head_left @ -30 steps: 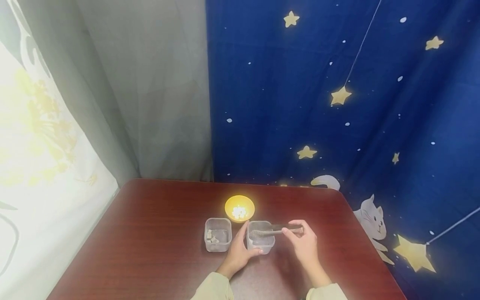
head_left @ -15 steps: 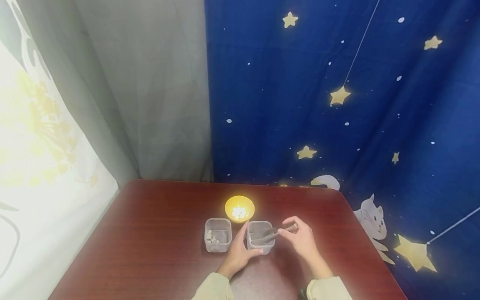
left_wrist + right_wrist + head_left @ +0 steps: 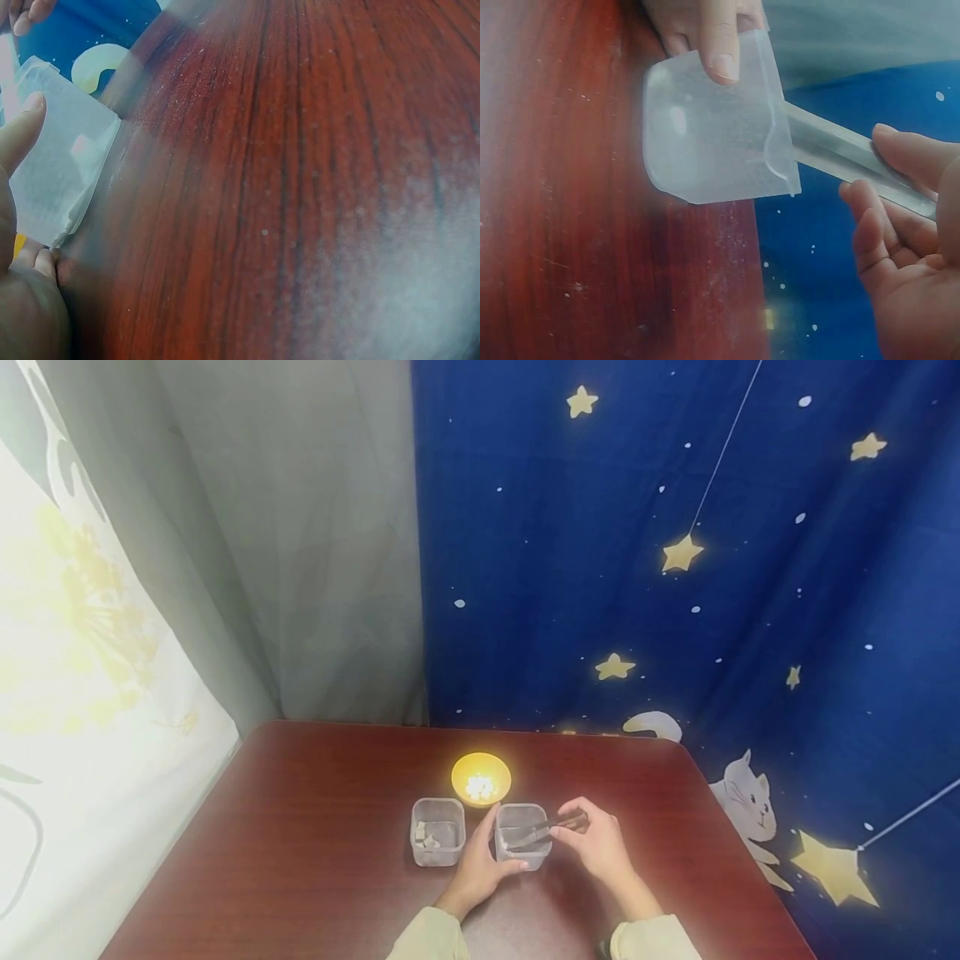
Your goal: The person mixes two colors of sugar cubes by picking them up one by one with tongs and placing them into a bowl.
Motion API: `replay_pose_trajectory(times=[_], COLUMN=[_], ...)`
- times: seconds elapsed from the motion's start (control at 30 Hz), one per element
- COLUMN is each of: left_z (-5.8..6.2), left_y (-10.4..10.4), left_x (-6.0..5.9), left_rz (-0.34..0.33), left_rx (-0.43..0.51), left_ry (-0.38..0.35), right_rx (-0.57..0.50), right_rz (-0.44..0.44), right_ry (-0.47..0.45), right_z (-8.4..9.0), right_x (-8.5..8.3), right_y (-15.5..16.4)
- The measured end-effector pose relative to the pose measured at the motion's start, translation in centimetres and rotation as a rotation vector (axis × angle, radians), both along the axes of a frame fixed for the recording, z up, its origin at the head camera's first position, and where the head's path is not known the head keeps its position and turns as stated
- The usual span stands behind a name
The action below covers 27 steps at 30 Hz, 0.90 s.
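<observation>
I've got my left hand [image 3: 480,866] wrapped round the clear tub [image 3: 522,835] on the bench [image 3: 300,860], right hand [image 3: 596,847] fingers pinching tongs [image 3: 543,829] w/ tips in the tub.

On the table [image 3: 315,827], two containers sit side by side: the left container [image 3: 437,832] at 9 o'clock of the right container [image 3: 522,837]. The bowl [image 3: 481,779] lies at 12 o'clock, behind and between them. Tongs [image 3: 546,828] reach into the right container from 3 o'clock.

Red-brown wooden table [image 3: 300,843]; two clear containers [image 3: 437,832], yellow bowl [image 3: 481,778]
</observation>
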<state>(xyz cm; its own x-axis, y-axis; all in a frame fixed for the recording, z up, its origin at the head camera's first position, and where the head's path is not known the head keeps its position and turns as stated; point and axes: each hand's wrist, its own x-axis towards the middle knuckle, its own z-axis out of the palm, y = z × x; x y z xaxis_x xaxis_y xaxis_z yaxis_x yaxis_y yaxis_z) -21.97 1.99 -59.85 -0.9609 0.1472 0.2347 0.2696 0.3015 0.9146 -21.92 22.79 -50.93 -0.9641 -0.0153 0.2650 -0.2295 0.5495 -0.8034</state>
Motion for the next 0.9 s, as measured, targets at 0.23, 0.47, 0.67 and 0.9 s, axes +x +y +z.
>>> replay_pose_trajectory(times=[0.23, 0.47, 0.67, 0.9], left_z=[0.0, 0.2, 0.4, 0.3], left_y=[0.0, 0.1, 0.1, 0.1], left_x=[-0.1, 0.0, 0.0, 0.0], left_rz=[0.001, 0.002, 0.003, 0.006], left_rx=[-0.020, -0.008, 0.003, -0.003], left_ry=[0.003, 0.005, 0.005, -0.006], right_rx=[-0.032, -0.044, -0.055, -0.073], right_rz=[-0.024, -0.023, -0.045, -0.096], right_ry=[0.074, 0.144, 0.177, 0.179], right_z=[-0.6, -1.2, -1.2, -1.0], right_x=[0.3, 0.3, 0.4, 0.6], right_y=[-0.3, -0.3, -0.3, -0.3])
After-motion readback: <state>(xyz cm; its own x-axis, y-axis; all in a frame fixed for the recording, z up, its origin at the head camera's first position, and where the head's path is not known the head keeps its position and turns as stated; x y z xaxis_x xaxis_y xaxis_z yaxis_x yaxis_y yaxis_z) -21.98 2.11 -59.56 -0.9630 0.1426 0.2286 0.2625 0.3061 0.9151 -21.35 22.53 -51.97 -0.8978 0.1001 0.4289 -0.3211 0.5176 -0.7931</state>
